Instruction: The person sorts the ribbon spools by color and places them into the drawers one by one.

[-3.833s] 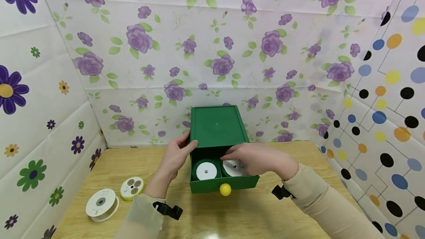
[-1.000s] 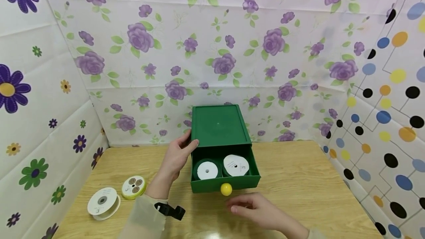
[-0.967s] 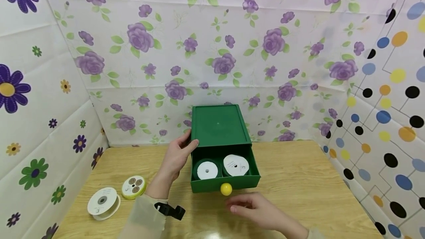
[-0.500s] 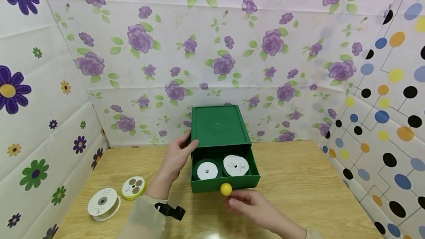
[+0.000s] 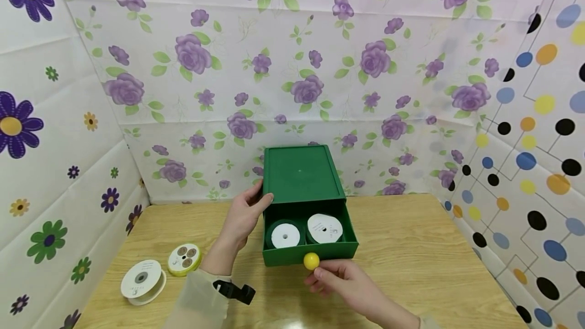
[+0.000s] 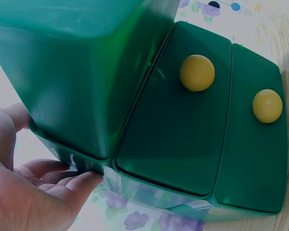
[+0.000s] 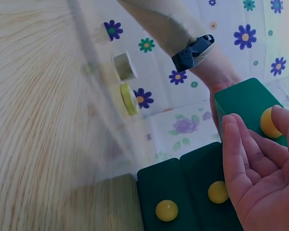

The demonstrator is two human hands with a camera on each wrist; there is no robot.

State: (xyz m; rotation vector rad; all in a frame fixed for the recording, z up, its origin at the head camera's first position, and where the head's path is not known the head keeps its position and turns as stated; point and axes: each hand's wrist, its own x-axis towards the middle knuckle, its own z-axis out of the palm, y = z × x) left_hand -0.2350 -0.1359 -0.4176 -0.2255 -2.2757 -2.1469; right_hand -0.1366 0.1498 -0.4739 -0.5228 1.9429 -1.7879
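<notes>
Yellow knob (image 5: 311,259) partly behind right hand (image 5: 345,281), grip unclear; left hand (image 5: 244,215) around edge of cabinet (image 5: 299,172)

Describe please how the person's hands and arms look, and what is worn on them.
The left hand and right hand are bare, without gloves. The left sleeve is beige, with a black buckled strap over it. Of the right sleeve, only a beige edge shows.

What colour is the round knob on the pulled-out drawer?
The knob is plain yellow; it shows best in the head view.
</notes>
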